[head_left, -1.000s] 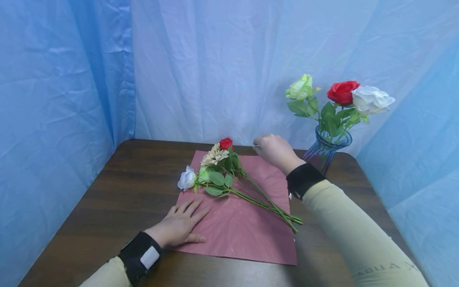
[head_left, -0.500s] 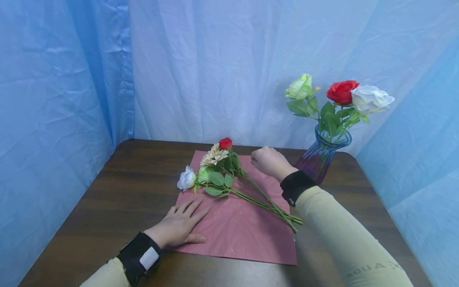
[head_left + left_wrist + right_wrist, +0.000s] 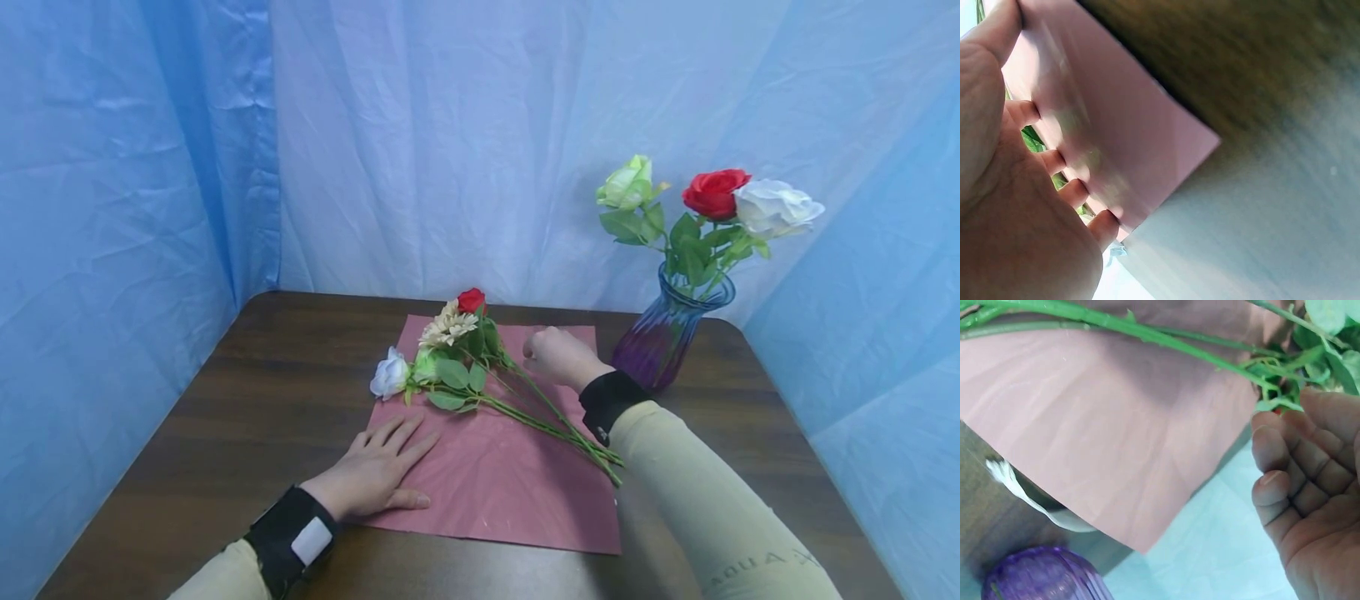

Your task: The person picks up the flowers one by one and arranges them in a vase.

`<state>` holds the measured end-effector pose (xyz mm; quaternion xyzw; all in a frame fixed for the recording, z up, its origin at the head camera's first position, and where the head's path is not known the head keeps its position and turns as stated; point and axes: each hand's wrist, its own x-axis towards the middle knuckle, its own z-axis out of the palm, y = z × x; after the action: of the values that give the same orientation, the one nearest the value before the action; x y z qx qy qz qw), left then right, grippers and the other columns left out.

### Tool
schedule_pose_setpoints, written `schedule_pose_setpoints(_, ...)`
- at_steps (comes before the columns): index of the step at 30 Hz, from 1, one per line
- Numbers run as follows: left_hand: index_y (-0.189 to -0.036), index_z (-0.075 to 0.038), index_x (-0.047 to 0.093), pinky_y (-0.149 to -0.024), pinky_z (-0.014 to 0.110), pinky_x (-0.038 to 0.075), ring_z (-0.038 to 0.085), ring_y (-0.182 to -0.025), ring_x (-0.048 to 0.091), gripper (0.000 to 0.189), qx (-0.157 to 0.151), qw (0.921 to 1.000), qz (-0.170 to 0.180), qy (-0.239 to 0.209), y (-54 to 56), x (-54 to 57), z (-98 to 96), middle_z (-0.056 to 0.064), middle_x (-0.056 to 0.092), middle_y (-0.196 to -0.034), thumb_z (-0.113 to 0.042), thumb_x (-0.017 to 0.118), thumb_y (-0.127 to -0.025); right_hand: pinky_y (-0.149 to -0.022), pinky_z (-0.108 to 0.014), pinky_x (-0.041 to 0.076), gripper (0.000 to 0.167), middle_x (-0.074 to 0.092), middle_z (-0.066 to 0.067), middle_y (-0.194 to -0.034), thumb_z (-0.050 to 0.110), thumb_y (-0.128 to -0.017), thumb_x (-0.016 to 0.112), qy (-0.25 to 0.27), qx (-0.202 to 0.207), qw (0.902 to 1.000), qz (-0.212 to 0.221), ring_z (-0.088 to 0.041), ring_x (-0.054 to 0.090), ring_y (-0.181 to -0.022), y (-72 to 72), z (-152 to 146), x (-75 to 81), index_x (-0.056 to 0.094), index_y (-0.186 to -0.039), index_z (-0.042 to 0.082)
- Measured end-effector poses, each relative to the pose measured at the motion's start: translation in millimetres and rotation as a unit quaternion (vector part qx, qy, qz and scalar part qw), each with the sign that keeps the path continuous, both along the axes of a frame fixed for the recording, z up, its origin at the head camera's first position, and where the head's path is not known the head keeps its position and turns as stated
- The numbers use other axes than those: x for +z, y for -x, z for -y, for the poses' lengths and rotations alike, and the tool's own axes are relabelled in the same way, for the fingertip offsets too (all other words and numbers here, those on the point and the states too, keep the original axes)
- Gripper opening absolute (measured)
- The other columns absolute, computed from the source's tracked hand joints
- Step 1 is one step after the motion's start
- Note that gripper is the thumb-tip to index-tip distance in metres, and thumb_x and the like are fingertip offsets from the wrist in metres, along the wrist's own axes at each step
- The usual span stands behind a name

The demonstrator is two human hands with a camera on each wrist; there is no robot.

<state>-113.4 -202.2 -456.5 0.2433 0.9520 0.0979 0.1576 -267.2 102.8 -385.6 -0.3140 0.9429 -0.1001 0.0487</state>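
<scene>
My left hand [image 3: 371, 473] rests with spread fingers on the front left part of a pink sheet of wrapping paper [image 3: 510, 508]. Across the sheet lie several artificial flowers: a red rose [image 3: 472, 300], a beige daisy-like bloom [image 3: 448, 327], a pale green bloom [image 3: 426, 365] and a white-lilac one [image 3: 390, 374]. Their green stems [image 3: 555, 427] cross toward the right edge. Over the sheet's back right part is my right hand [image 3: 564, 358], beside the stems. In the right wrist view its fingers [image 3: 1270, 447] are loosely curled, with nothing between them and the palm.
A blue and purple glass vase [image 3: 660, 337] holding a green, a red and a white rose stands at the back right. A white ribbon [image 3: 1041, 506] with a frayed end pokes out beneath the paper. Blue curtains [image 3: 420, 150] enclose the dark wooden table [image 3: 262, 400].
My right hand has come down and nearer, from the back edge to over the paper's back right part, uncovering more of the vase. My left hand has stayed in place.
</scene>
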Motion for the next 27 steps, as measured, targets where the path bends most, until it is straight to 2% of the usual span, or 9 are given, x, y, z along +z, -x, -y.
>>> schedule_pose_setpoints(4, -0.162, -0.023, 0.031, -0.112, 0.071, 0.024, 0.043, -0.153, 0.015, 0.09, -0.003, 1.0, -0.004, -0.004, 0.7, -2.6, 1.1, 0.016, 0.019, -0.169, -0.073, 0.054, -0.092, -0.06, -0.032, 0.039, 0.023, 0.052, 0.005, -0.065, 0.007, -0.092, 0.066, -0.005, -0.007, 1.0, -0.002, -0.01, 0.043, -0.059, -0.8, 1, -5.9, 0.06, -0.07, 0.01)
schedule_pose_setpoints(8, -0.162, -0.023, 0.03, -0.11, 0.073, 0.023, 0.044, -0.152, 0.015, 0.09, -0.007, 0.9999, -0.009, -0.013, 0.7, -5.2, 2.6, 0.017, 0.019, -0.169, -0.075, 0.052, -0.092, -0.058, -0.033, 0.036, 0.029, 0.044, 0.005, -0.062, 0.008, -0.092, 0.065, -0.011, -0.017, 0.9998, 0.007, -0.012, 0.039, -0.058, -1.5, 2, -9.8, 0.052, -0.066, 0.011)
schedule_pose_setpoints(11, -0.162, -0.024, 0.031, -0.111, 0.073, 0.023, 0.044, -0.152, 0.015, 0.09, -0.005, 0.9999, -0.006, -0.014, 0.5, -4.2, 2.5, 0.016, 0.019, -0.169, -0.075, 0.052, -0.091, -0.063, -0.037, 0.045, 0.021, 0.057, 0.003, -0.067, 0.011, -0.092, 0.067, -0.014, -0.022, 0.9996, 0.01, -0.014, 0.051, -0.062, -1.6, 2, -12.5, 0.062, -0.071, 0.009)
schedule_pose_setpoints(14, -0.162, -0.024, 0.031, -0.111, 0.072, 0.024, 0.044, -0.152, 0.015, 0.09, -0.004, 0.9999, -0.003, -0.011, 0.4, -3.2, 2.3, 0.016, 0.019, -0.169, -0.075, 0.053, -0.091, -0.073, -0.04, 0.053, 0.009, 0.069, 0.002, -0.08, 0.012, -0.091, 0.069, -0.014, -0.021, 0.9997, 0.006, -0.016, 0.062, -0.073, -2.3, 2, -15.2, 0.071, -0.082, 0.01)
schedule_pose_setpoints(21, -0.162, -0.024, 0.031, -0.112, 0.071, 0.024, 0.043, -0.153, 0.015, 0.09, -0.001, 1.0, -0.001, -0.007, 0.1, -1.7, 2.0, 0.015, 0.018, -0.169, -0.073, 0.055, -0.091, -0.062, -0.036, 0.041, 0.035, 0.038, 0.006, -0.061, 0.009, -0.092, 0.068, -0.011, 0.006, 0.9997, -0.022, -0.014, 0.039, -0.06, -3.8, 4, -23.9, 0.048, -0.064, 0.013)
schedule_pose_setpoints(23, -0.162, -0.025, 0.03, -0.113, 0.07, 0.024, 0.042, -0.154, 0.014, 0.089, 0.001, 1.0, 0.002, 0.0, 0.1, -1.0, 1.3, 0.014, 0.018, -0.17, -0.073, 0.055, -0.091, -0.062, -0.038, 0.044, 0.034, 0.042, 0.006, -0.06, 0.01, -0.091, 0.069, -0.009, 0.005, 0.9995, -0.028, -0.014, 0.043, -0.06, -4.3, 5, -25.9, 0.049, -0.063, 0.013)
schedule_pose_setpoints(27, -0.162, -0.026, 0.03, -0.113, 0.069, 0.024, 0.041, -0.154, 0.014, 0.089, 0.006, 0.9999, 0.005, 0.011, -0.3, 2.2, -0.6, 0.012, 0.018, -0.17, -0.073, 0.055, -0.091, -0.07, -0.044, 0.053, 0.023, 0.061, 0.002, -0.068, 0.013, -0.09, 0.071, -0.015, -0.018, 0.9995, -0.02, -0.019, 0.062, -0.068, -5.1, 7, -29.2, 0.061, -0.07, 0.012)
